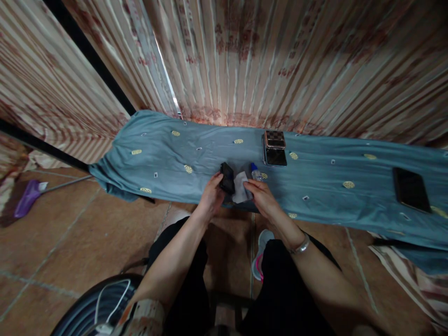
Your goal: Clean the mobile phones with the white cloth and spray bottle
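My left hand (212, 192) is closed around the edge of a dark phone (227, 177), held tilted over the front edge of the cloth-covered bench. In my right hand (261, 193) a white wipe (241, 187) is pinched between thumb and fingers, close beside the phone. A small clear bottle with a blue cap (255, 171) is just beyond my right fingers, on the blue-green cloth (210, 154). Farther back lies a dark, shiny phone (275, 156), with a checkered, box-like item (274, 138) at its far end.
A black tablet or large phone (412, 189) lies toward the right of the bench. Striped curtains (245, 65) hang behind it. Dark poles (91, 56) stand at the left. A purple broom (28, 198) is on the tiled floor, and a dark round stool (80, 305) holds a white cable.
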`<control>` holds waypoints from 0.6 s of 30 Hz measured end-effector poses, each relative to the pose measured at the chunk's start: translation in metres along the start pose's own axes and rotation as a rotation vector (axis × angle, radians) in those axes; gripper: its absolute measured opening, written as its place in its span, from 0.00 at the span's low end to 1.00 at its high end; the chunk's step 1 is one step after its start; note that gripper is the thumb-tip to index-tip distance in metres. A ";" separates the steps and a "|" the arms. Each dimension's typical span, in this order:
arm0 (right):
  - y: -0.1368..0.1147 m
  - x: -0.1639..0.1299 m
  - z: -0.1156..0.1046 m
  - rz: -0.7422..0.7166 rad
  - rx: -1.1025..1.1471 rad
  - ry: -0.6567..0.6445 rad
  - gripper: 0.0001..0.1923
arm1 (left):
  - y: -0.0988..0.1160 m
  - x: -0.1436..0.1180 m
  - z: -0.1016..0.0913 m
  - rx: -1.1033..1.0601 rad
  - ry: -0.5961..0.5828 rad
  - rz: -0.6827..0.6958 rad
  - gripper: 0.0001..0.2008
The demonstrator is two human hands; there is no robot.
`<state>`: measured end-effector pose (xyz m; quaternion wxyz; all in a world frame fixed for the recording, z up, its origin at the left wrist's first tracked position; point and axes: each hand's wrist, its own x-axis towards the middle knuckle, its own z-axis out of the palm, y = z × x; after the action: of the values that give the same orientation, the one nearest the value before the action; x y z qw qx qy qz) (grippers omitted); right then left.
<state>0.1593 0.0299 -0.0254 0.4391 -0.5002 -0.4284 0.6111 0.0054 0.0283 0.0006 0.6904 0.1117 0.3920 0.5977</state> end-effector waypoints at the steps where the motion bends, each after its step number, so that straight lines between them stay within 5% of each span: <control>1: 0.001 0.000 0.002 0.007 0.005 -0.010 0.16 | 0.000 0.000 -0.001 0.011 0.004 0.013 0.07; 9: 0.005 -0.002 0.009 0.054 0.032 -0.076 0.16 | 0.002 0.004 -0.004 0.136 0.073 0.092 0.25; 18: 0.011 -0.005 0.025 0.192 0.263 -0.084 0.11 | 0.000 0.003 -0.006 0.148 0.094 0.167 0.29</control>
<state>0.1335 0.0202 -0.0312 0.4224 -0.4509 -0.3129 0.7214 0.0013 0.0296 -0.0046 0.6089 0.1664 0.4562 0.6272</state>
